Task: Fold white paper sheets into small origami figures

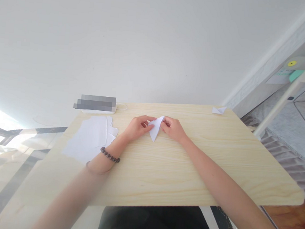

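A small folded piece of white paper (155, 129) is held between my two hands above the middle of the table, one point of it facing down toward me. My left hand (140, 126) pinches its left side, thumb in front and fingers behind. On the right edge, near the upper tip, my right hand (173, 127) grips it between closed fingers. The fingertips behind the paper are partly hidden. A dark bead bracelet (110, 155) circles my left wrist.
A loose stack of white paper sheets (88, 137) lies on the left of the light wood table (162, 176). Another folded white paper piece (218, 110) sits at the back right corner. A blurred-out device (96, 105) stands at the back left, before the wall (148, 49).
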Tool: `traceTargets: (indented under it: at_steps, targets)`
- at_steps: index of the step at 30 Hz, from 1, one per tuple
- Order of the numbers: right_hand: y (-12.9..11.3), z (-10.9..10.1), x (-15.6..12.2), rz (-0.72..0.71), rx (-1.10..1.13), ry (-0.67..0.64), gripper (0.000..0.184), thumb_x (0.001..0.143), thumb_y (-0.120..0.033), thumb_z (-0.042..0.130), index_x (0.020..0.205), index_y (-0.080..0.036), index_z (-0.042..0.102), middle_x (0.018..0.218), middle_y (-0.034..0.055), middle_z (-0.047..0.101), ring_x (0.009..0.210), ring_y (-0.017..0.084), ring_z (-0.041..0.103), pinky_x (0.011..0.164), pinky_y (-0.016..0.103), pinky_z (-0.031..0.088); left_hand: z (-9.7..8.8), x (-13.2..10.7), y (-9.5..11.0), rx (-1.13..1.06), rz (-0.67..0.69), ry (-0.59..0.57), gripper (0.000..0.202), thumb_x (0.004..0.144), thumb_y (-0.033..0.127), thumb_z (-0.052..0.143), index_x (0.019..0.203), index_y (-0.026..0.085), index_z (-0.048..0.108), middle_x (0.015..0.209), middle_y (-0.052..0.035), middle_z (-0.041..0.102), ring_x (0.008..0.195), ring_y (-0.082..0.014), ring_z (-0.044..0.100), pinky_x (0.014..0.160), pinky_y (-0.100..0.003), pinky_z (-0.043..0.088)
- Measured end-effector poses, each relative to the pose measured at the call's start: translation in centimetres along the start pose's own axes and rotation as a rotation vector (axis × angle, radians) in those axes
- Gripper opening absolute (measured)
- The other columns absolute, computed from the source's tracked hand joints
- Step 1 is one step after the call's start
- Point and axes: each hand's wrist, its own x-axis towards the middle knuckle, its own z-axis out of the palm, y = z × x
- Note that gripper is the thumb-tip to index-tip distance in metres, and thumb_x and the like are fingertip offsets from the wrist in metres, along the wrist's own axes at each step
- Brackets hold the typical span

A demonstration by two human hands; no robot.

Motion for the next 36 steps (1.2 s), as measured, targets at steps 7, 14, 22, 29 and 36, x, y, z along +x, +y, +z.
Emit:
traceTargets:
  at_steps: [7,14,22,29,36]
  targets:
    - [-0.01,-0.10,0.22,-0.014,0.011,0.101,0.023,0.078,-0.031,0.040,0.060,-0.017,0.044,0.052,-0.0025,0.048,0.048,0.008,0.040,0.048,0.021,0.031,0.20,-0.08,0.10,-0.059,0.024,-0.056,0.038,0.074,0.026,0.049,0.111,0.017,0.056,0.099,-0.0067,0.062,0.072,-0.0128,0.056,0.067,-0.025,0.045]
    - [0.25,-0.03,0.39,0.006,0.020,0.126,0.024,0.079,-0.035,0.040,0.068,-0.016,0.051,0.062,0.0005,0.056,0.054,0.010,0.047,0.051,0.021,0.034,0.54,0.10,-0.02,-0.044,0.024,-0.065,0.041,0.071,0.022,0.052,0.111,0.015,0.056,0.095,-0.0059,0.062,0.071,-0.0111,0.055,0.063,-0.022,0.046]
    - [0.62,-0.02,0.35,-0.002,0.014,0.207,0.024,0.079,-0.036,0.041,0.070,-0.017,0.050,0.063,0.0010,0.058,0.053,0.010,0.049,0.052,0.022,0.036,0.42,-0.04,0.11,-0.105,-0.050,-0.069,0.034,0.074,0.028,0.053,0.106,0.016,0.058,0.090,-0.0054,0.066,0.080,-0.0146,0.059,0.074,-0.026,0.046]
    - [0.73,-0.02,0.36,-0.003,0.019,0.237,0.023,0.080,-0.037,0.041,0.073,-0.017,0.050,0.062,0.0003,0.057,0.053,0.010,0.049,0.052,0.021,0.036,0.33,-0.03,-0.01,-0.267,-0.105,-0.064,0.048,0.070,0.036,0.061,0.113,0.017,0.052,0.087,-0.0069,0.066,0.076,-0.0151,0.059,0.069,-0.026,0.044]
    - [0.46,-0.05,0.13,-0.068,0.095,0.038,0.012,0.073,-0.028,0.050,0.077,-0.017,0.051,0.068,0.0008,0.059,0.059,0.011,0.052,0.054,0.021,0.040,0.42,0.35,-0.67,-0.346,-0.138,-0.002,0.032,0.069,0.039,0.061,0.087,0.012,0.063,0.083,-0.0082,0.065,0.072,-0.0147,0.057,0.062,-0.026,0.044]
